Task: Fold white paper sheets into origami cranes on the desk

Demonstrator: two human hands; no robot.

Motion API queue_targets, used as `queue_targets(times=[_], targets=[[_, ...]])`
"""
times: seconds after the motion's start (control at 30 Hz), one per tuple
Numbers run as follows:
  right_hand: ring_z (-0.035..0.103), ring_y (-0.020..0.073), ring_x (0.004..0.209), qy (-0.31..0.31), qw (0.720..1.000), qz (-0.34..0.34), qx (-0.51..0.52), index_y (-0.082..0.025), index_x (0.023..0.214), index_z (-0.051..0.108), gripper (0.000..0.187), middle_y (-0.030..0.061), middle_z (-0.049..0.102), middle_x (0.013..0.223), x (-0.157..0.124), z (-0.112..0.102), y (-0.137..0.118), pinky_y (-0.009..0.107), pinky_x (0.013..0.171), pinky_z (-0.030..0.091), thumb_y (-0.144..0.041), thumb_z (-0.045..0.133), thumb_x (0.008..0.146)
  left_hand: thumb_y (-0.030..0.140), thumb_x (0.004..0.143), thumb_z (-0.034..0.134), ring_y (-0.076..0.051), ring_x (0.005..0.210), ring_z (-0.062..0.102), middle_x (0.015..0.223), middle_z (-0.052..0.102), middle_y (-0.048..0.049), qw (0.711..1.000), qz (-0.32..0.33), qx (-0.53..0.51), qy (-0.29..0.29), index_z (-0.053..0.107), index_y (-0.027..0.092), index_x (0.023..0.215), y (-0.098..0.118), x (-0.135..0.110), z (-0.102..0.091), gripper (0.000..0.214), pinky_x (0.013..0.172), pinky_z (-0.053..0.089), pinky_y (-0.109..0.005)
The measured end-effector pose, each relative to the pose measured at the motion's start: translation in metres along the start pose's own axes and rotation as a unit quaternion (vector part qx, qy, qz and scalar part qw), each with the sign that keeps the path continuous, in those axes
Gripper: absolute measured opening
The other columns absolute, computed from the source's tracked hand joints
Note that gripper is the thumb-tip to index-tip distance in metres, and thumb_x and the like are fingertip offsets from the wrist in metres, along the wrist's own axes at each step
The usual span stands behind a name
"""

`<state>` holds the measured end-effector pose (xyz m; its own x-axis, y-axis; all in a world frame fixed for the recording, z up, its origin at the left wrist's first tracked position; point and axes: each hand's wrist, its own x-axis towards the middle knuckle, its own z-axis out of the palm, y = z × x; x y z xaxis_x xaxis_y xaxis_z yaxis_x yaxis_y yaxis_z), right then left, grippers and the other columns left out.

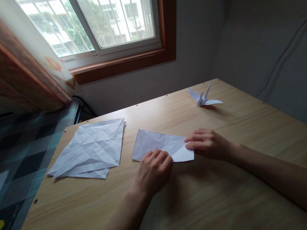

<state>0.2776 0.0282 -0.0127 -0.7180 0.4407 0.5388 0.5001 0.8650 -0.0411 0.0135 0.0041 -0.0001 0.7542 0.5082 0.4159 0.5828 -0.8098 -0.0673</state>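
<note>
A white sheet of paper [158, 144], partly folded and creased, lies flat on the wooden table [217, 207] in the middle. My left hand [154, 171] rests on its near edge with the fingers curled and pressed down on the paper. My right hand [208, 143] sits at the sheet's right corner, its fingertips pinching the folded edge. A finished white paper crane [203, 98] stands at the far right of the table, apart from both hands.
A stack of creased white sheets [90, 150] lies on the table's left side. Beyond it are a window [100, 17], an orange curtain [14, 64] and a checked cloth surface [6, 156] to the left. A grey wall stands to the right.
</note>
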Motion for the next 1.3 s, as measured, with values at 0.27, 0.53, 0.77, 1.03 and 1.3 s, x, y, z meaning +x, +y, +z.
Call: queue_targets(times=[0.27,0.53,0.77,1.03,1.3], targets=[[0.067,0.0178,0.089,-0.018,0.999,0.038,0.031,-0.019,0.091,0.067,0.018,0.0077,0.074,0.094,-0.007,-0.002,-0.012,0.031,0.080,0.053,-0.019,0.049,0.095,0.020,0.088,0.050,-0.017,0.076,0.060,0.078,0.065,-0.0057,0.999,-0.006,-0.036,-0.004,0.063,0.018,0.074,-0.002,-0.003,-0.005,0.019,0.067,0.043,-0.030],[0.065,0.0195,0.080,-0.025,0.966,0.244,0.081,-0.015,0.106,0.062,0.018,0.0090,0.071,0.091,0.018,0.004,-0.014,0.031,0.074,0.051,-0.022,0.050,0.094,0.024,0.093,0.048,-0.014,0.063,0.052,0.066,0.060,-0.0032,0.993,-0.106,-0.029,0.052,0.054,0.018,0.060,0.000,0.002,0.001,0.034,0.058,0.040,-0.028],[0.061,0.0214,0.101,-0.086,0.961,0.260,0.036,-0.018,0.119,0.059,0.028,0.0098,0.066,0.111,0.044,0.020,-0.009,0.033,0.087,0.049,-0.022,0.057,0.091,0.021,0.081,0.054,-0.023,0.082,0.058,0.089,0.063,-0.0087,0.984,-0.176,0.005,-0.026,0.060,0.018,0.082,0.001,0.004,0.003,0.007,0.069,0.048,-0.035],[0.053,0.0229,0.120,-0.095,0.982,0.164,0.014,-0.022,0.122,0.063,0.031,0.0085,0.063,0.128,0.040,0.033,-0.005,0.040,0.102,0.042,-0.020,0.046,0.096,0.037,0.095,0.041,-0.030,0.139,0.035,0.150,0.041,-0.0130,0.983,-0.135,-0.031,-0.120,0.038,0.017,0.144,-0.006,0.001,0.010,0.054,0.111,0.029,-0.050],[0.027,0.0302,0.144,-0.219,0.961,0.167,-0.003,-0.017,0.151,0.024,0.072,0.0146,0.029,0.156,0.007,0.013,-0.008,0.058,0.114,0.022,-0.054,0.045,0.093,0.061,0.091,0.038,-0.034,0.143,0.027,0.155,0.031,-0.0142,0.966,-0.148,-0.044,-0.205,0.032,0.015,0.148,-0.007,0.004,0.003,0.074,0.113,0.022,-0.056]])
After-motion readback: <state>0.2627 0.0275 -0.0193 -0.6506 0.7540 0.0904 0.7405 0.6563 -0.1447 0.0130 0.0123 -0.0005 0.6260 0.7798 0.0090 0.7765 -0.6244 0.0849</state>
